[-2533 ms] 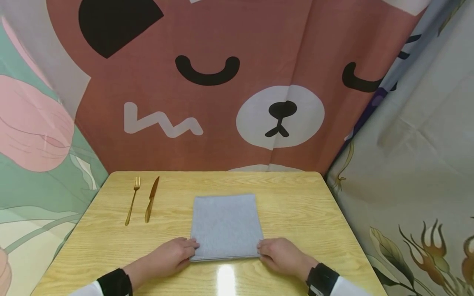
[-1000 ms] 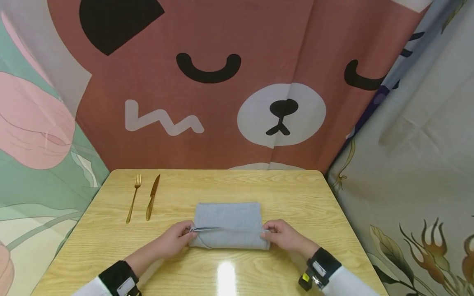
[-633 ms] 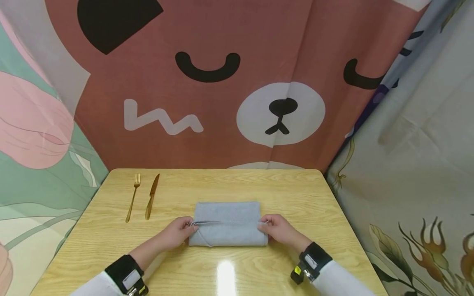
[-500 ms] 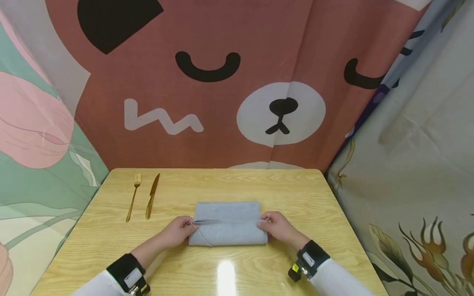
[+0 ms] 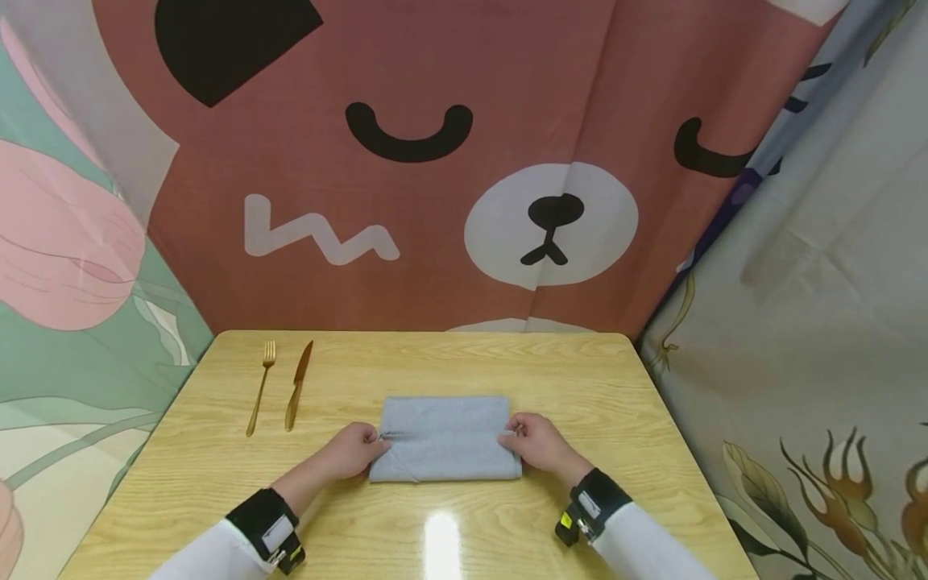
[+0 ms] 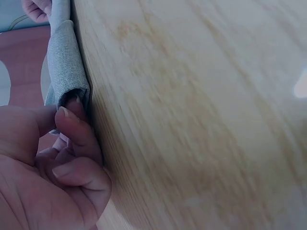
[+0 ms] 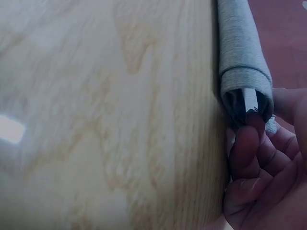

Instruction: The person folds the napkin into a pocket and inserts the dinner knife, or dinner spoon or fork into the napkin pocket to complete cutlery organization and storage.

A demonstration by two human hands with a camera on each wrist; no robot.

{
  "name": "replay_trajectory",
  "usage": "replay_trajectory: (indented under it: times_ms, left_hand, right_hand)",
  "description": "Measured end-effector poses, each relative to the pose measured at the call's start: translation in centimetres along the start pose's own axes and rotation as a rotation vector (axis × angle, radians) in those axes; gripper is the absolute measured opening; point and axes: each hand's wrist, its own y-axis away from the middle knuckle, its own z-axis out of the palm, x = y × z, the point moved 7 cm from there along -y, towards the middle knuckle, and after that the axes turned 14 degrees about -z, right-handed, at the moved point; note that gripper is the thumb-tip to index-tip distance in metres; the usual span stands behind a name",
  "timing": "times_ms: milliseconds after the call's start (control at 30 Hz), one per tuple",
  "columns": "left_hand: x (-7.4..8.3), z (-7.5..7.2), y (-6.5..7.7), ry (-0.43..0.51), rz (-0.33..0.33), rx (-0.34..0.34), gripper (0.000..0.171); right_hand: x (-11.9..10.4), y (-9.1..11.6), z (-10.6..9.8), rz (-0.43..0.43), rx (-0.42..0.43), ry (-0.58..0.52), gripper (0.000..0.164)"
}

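A grey-blue cloth [image 5: 445,443] lies on the table with its near part folded over toward the far side. My left hand [image 5: 350,449] pinches its left end at the fold's edge, thumb on top. At the right end, my right hand [image 5: 540,443] pinches the same edge. In the left wrist view the cloth [image 6: 69,57] shows a rounded fold with a fingertip inside its open end. The right wrist view shows the cloth [image 7: 243,43] as a rolled-over layer, a white label [image 7: 250,99] in its opening beside the fingers.
A gold fork [image 5: 261,388] and a gold knife [image 5: 298,387] lie side by side at the table's left. The wooden table [image 5: 580,370] meets a bear-patterned curtain [image 5: 406,298] at the back. Printed curtains hang at both sides.
The cloth went from a flat square to folded over from its near side. Both hands moved away from me with the edge, then slightly inward, and the fold lies flatter.
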Motion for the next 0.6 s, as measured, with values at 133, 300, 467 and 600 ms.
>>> replay_trajectory:
  times_ms: [133,300,467,600]
  left_hand:
    - [0.21,0.07,0.15,-0.019,0.005,-0.001,0.037]
    - [0.36,0.15,0.25,-0.030,0.009,-0.001,0.039]
    - [0.18,0.22,0.09,-0.029,0.002,0.004,0.039]
    - [0.03,0.22,0.08,-0.031,-0.004,0.014,0.038]
  right_hand:
    - [0.19,-0.10,0.14,0.000,-0.014,0.040,0.018]
    - [0.21,-0.28,0.15,-0.005,-0.040,0.083,0.016]
    - [0.28,-0.40,0.19,0.010,-0.054,0.080,0.016]
    - [0.35,-0.46,0.13,0.022,-0.056,0.093,0.017]
